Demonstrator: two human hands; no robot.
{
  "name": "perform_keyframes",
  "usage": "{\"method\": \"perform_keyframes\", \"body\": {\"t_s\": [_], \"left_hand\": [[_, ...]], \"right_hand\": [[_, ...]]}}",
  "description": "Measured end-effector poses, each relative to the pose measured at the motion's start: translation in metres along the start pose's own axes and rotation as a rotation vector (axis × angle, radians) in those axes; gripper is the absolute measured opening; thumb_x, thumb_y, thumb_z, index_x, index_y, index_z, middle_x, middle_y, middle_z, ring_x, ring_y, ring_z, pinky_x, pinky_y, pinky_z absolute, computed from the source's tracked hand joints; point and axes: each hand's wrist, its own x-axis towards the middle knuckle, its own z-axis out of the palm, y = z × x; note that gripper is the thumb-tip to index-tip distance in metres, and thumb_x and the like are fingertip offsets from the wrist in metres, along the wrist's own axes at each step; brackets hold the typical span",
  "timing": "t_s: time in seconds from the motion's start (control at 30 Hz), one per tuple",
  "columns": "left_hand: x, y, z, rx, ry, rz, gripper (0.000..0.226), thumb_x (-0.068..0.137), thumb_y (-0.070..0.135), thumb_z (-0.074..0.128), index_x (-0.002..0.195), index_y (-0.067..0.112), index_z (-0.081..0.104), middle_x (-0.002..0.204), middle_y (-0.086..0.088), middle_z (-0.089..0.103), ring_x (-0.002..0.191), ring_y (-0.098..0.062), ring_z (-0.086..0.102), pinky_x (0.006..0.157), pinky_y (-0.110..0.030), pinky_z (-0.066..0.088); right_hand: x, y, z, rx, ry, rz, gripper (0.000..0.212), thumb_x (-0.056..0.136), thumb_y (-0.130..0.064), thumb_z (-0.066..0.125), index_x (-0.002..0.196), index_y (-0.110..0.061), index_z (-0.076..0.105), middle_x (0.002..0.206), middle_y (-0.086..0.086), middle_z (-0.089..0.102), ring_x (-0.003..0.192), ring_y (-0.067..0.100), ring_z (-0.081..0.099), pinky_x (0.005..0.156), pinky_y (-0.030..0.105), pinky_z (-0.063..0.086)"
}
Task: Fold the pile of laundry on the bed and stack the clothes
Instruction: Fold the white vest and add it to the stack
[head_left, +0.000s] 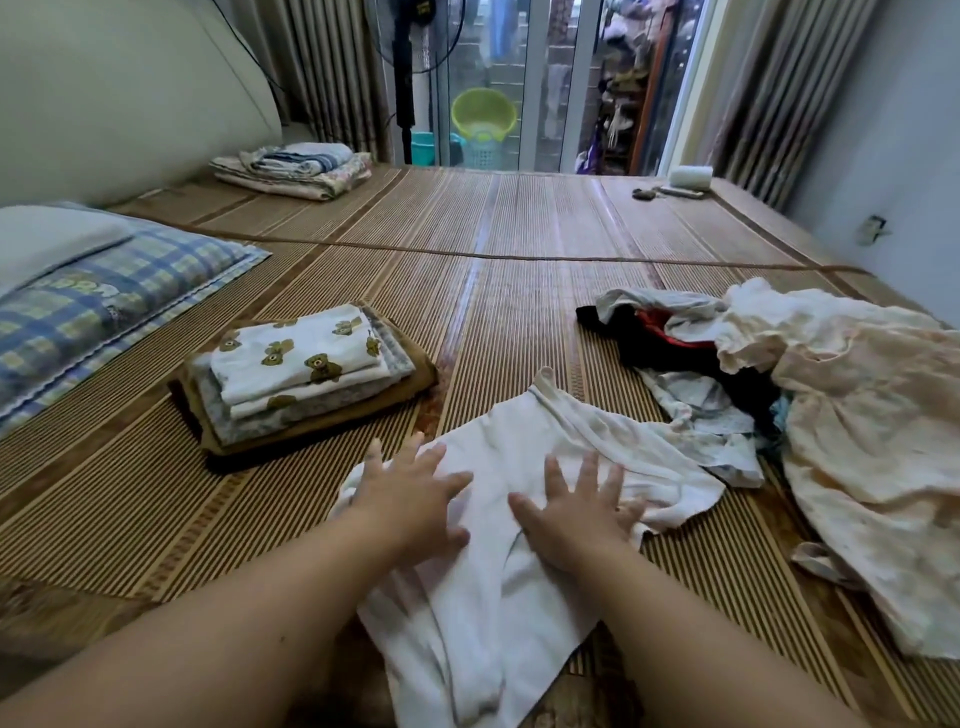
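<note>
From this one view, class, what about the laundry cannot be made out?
Head view:
Folded stack: lower layers hidden under the bear-print cloth.
Unfolded pile: tangled, partly under the cream dress; count unclear.
White garment: near end cut off by the bottom edge; patches under left hand and right hand.

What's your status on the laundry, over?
Left hand and right hand open, pressing flat on white garment. Folded stack to the left. Unfolded pile crowds garment's right edge.
</note>
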Motion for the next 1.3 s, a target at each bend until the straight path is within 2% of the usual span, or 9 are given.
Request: {"method": "perform_keyframes", "body": {"t_s": [0.07,0.2,0.27,0.37,0.5,0.67,0.8,1.03,1.3], "left_hand": [[0.016,-0.015,0.009,-0.002,-0.074,-0.064,0.078,0.083,0.074,0.041,0.149,0.044,0.015,0.163,-0.006,0.001,0.149,-0.031,-0.006,0.111,-0.064,-0.006],[0.015,-0.012,0.014,-0.062,-0.135,-0.143,0.084,0.077,0.081,0.037,0.149,0.043,0.015,0.157,-0.011,0.023,0.137,-0.034,0.030,0.107,-0.053,0.025],[0.011,-0.006,0.006,-0.054,-0.163,-0.165,0.078,0.073,0.083,0.040,0.139,0.040,0.036,0.137,-0.008,0.047,0.121,-0.030,0.046,0.093,-0.044,0.038],[0.027,-0.009,-0.011,-0.027,-0.105,-0.139,0.066,0.076,0.080,0.043,0.116,0.029,0.056,0.116,-0.003,0.059,0.107,-0.025,0.054,0.084,-0.039,0.044],[0.081,-0.013,-0.007,-0.196,0.047,0.016,0.074,0.083,0.071,0.046,0.146,0.035,0.032,0.160,-0.004,0.017,0.147,-0.026,0.015,0.116,-0.050,0.021],[0.112,-0.012,0.032,-0.280,0.125,0.115,0.076,0.089,0.071,0.026,0.151,0.042,-0.008,0.161,0.006,-0.019,0.147,-0.017,-0.021,0.119,-0.046,-0.004],[0.119,-0.014,0.048,-0.296,0.153,0.104,0.075,0.088,0.073,0.018,0.150,0.044,-0.013,0.160,0.008,-0.022,0.146,-0.014,-0.024,0.119,-0.045,-0.008],[0.121,-0.013,0.048,-0.318,0.157,0.100,0.077,0.087,0.072,0.020,0.149,0.043,-0.015,0.159,0.008,-0.024,0.145,-0.014,-0.025,0.118,-0.044,-0.012],[0.127,-0.013,0.056,-0.286,0.201,0.098,0.079,0.083,0.075,0.014,0.149,0.043,-0.017,0.159,0.007,-0.025,0.144,-0.014,-0.027,0.119,-0.045,-0.009]], "right_hand": [[0.017,0.005,0.000,-0.045,0.027,-0.100,0.080,0.083,-0.078,0.021,0.150,-0.044,-0.004,0.159,0.003,-0.023,0.142,0.035,-0.028,0.106,0.064,-0.018],[0.058,0.011,-0.019,-0.135,-0.024,-0.281,0.076,0.082,-0.079,0.027,0.148,-0.051,0.001,0.161,-0.003,-0.015,0.146,0.027,-0.022,0.108,0.062,-0.018],[0.074,0.008,-0.034,-0.148,-0.002,-0.312,0.070,0.082,-0.076,0.036,0.146,-0.050,0.021,0.162,-0.003,0.005,0.148,0.025,-0.004,0.112,0.060,-0.006],[0.105,-0.015,-0.060,0.063,0.329,-0.239,0.051,0.083,-0.065,0.051,0.122,-0.035,0.058,0.134,0.000,0.054,0.129,0.022,0.043,0.105,0.047,0.029],[0.149,-0.061,-0.077,0.166,0.328,-0.259,0.064,0.080,-0.065,0.059,0.132,-0.027,0.055,0.135,-0.001,0.057,0.126,0.023,0.049,0.103,0.047,0.039],[0.184,-0.106,-0.068,0.165,0.121,-0.169,0.074,0.078,-0.067,0.061,0.136,-0.024,0.049,0.138,0.005,0.053,0.128,0.031,0.046,0.106,0.053,0.034],[0.208,-0.104,-0.069,0.326,0.085,-0.204,0.027,0.092,-0.045,0.054,0.098,-0.019,0.062,0.097,0.003,0.061,0.096,0.023,0.056,0.089,0.041,0.045],[0.240,-0.084,-0.102,0.724,0.093,-0.098,0.015,0.095,-0.026,0.056,0.092,-0.012,0.060,0.087,0.008,0.057,0.078,0.022,0.055,0.071,0.032,0.047],[0.203,-0.059,-0.088,0.244,0.297,-0.316,0.047,0.094,-0.037,0.057,0.137,-0.020,0.050,0.137,0.003,0.056,0.119,0.021,0.055,0.100,0.035,0.042]]}}
